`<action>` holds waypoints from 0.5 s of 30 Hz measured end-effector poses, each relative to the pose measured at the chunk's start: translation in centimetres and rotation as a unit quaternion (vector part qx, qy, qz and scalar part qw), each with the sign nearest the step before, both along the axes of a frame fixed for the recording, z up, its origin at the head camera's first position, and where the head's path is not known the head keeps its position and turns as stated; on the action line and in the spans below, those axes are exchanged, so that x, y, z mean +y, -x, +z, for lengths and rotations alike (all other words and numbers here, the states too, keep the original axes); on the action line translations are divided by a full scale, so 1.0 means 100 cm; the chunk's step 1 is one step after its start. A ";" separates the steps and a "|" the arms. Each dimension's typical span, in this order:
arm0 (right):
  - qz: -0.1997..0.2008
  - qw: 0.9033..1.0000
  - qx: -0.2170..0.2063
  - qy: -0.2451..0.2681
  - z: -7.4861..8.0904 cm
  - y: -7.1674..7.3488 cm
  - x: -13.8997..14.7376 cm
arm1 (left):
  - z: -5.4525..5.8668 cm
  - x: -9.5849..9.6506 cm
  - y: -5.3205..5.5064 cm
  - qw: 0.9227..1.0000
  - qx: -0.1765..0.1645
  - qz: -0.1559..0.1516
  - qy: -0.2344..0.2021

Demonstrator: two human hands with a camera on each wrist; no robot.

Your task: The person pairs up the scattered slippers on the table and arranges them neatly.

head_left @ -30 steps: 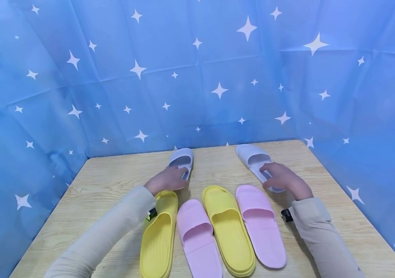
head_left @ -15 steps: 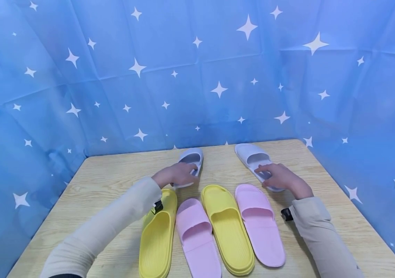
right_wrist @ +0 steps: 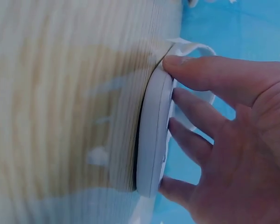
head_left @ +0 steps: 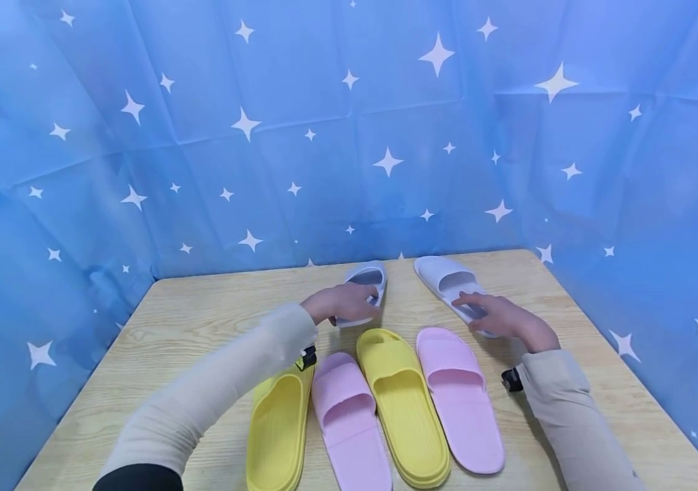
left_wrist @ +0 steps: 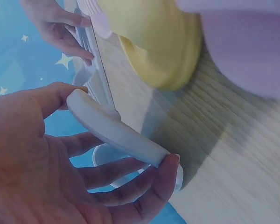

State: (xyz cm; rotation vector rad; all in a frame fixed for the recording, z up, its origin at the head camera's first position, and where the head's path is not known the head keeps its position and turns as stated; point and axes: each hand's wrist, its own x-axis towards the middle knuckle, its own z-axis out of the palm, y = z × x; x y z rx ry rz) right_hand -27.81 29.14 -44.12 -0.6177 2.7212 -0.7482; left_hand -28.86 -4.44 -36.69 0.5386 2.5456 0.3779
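Note:
My left hand [head_left: 349, 302] grips the heel end of a pale lavender slide slipper [head_left: 366, 274] at the back middle of the table. In the left wrist view, the thumb and fingers span the slipper's heel [left_wrist: 114, 130], which is tilted; its shadow falls on the wood. To the right, my right hand [head_left: 503, 317] holds the matching lavender slipper [head_left: 447, 275] by its heel end. That slipper's sole [right_wrist: 151, 135] lies on or very close to the table in the right wrist view, thumb on one edge and fingertips along the rim.
A front row alternates a yellow slipper [head_left: 276, 429], a pink slipper [head_left: 355, 436], another yellow slipper [head_left: 413, 429] and another pink slipper [head_left: 468, 423]. The wooden table [head_left: 201, 320] meets a blue star-printed curtain [head_left: 324, 170] at its back and sides.
My left hand has moved right with its lavender slipper, closing the gap to the other one. The right hand and its slipper have barely moved.

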 end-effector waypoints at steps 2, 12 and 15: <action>0.004 1.000 -0.011 0.008 0.000 -0.001 0.002 | -0.001 0.008 0.000 1.000 -0.003 -0.001 0.003; -0.012 1.000 -0.003 -0.012 -0.001 -0.001 0.006 | 0.000 0.047 0.005 1.000 -0.015 -0.004 0.009; -0.017 1.000 0.004 -0.022 -0.001 0.000 0.009 | 0.001 0.058 0.005 1.000 -0.015 -0.006 -0.003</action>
